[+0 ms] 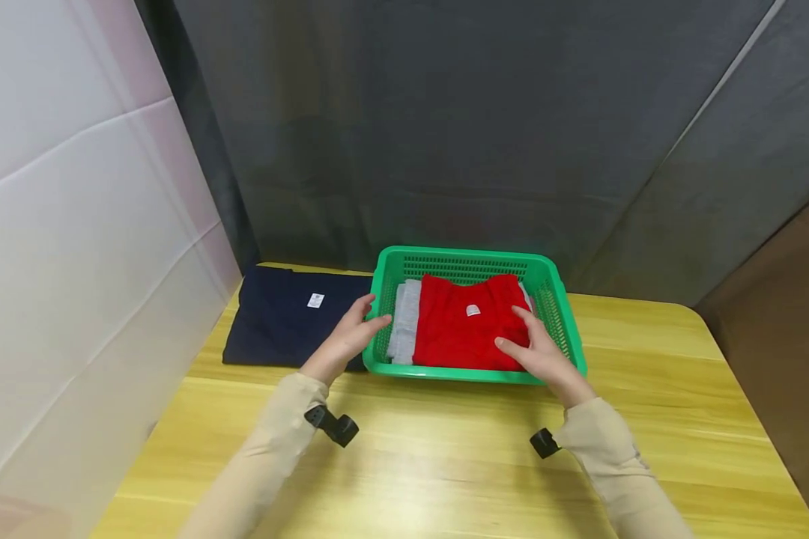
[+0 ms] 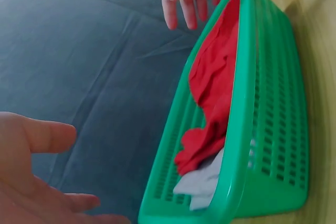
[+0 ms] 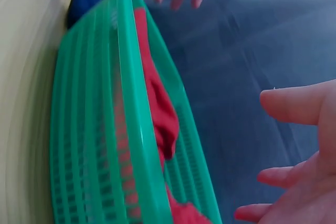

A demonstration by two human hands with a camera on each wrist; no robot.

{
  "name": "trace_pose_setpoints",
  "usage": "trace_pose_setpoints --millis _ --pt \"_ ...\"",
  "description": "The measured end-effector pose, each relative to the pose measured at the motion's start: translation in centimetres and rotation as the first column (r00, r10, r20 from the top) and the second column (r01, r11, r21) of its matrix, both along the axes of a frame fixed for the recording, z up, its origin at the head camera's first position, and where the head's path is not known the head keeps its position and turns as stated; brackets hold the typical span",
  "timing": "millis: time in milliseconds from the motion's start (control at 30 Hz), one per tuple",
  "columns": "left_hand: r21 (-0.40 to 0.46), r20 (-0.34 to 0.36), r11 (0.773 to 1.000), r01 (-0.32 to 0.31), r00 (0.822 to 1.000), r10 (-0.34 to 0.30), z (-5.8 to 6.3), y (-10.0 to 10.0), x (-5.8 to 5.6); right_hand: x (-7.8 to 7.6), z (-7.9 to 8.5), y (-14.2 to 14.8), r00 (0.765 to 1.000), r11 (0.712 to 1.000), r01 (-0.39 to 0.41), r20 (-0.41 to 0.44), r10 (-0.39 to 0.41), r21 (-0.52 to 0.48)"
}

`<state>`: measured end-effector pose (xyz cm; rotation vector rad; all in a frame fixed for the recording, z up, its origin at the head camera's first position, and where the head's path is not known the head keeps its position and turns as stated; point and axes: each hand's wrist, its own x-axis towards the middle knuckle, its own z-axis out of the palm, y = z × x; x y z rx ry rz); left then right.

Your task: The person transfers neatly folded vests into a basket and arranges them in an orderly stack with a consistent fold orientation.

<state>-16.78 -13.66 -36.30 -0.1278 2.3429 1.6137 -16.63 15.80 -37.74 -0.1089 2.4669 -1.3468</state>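
A green plastic basket point(image 1: 475, 376) with slotted walls stands on the table. Folded inside it is a red shirt point(image 1: 458, 337) with a white neck label, lying over a light grey garment point(image 1: 405, 322). My left hand point(image 1: 350, 335) hovers by the basket's left end, fingers spread and holding nothing. Over the right part of the red shirt, my right hand point(image 1: 538, 349) is held with thumb and fingers apart, also without anything in its grasp. In the left wrist view, the left hand point(image 2: 37, 177) is apart from the basket rim. Likewise, the right hand point(image 3: 299, 156) shows a gap to the basket.
A folded navy shirt point(image 1: 276, 318) with a white label lies left of the basket, partly behind the left hand. The wooden table point(image 1: 431, 457) meets a dark grey curtain point(image 1: 458, 135) at the back. A white panel point(image 1: 74, 224) bounds the left side.
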Motion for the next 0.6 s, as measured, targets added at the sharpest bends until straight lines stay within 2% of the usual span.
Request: trace_pose_setpoints --millis 167,367,600 --pt "-0.026 -0.005 1.000 -0.008 1.000 0.008 0.3 -1.8 0.4 0.7 0.2 -2.1 0.999 0.998 -0.055 0.001 0.055 -0.027" --pt "-0.074 0.009 0.997 -0.022 1.000 0.022 0.1 -3.9 0.6 1.2 0.3 -4.6 0.992 0.988 -0.122 -0.046 0.118 -0.091" --pt "-0.119 0.022 0.992 -0.032 0.999 0.035 -0.4 -6.3 0.4 1.8 -0.1 -7.5 0.978 0.938 -0.207 -0.084 0.191 -0.276"
